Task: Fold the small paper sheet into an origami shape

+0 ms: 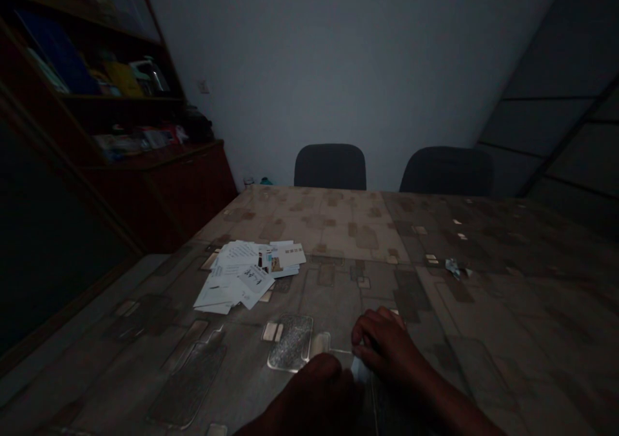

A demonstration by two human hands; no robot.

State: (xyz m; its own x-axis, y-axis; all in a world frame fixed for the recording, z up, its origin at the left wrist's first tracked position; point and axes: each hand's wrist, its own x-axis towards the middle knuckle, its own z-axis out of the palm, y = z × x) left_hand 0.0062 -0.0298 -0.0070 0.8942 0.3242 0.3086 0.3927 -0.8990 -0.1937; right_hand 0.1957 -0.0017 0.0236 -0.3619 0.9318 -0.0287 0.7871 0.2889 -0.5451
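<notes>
In the dim light my two hands rest close together at the near edge of the table. My right hand is curled, its fingers pinched on a small pale piece of paper lying on the table. My left hand lies just left of it, touching the same paper; its fingers are hidden in shadow. A loose heap of white paper slips and cards lies on the table, far left of my hands.
A small crumpled scrap lies on the right of the patterned table cover. Two dark chairs stand at the far side. A wooden shelf cabinet with assorted items stands at the left wall.
</notes>
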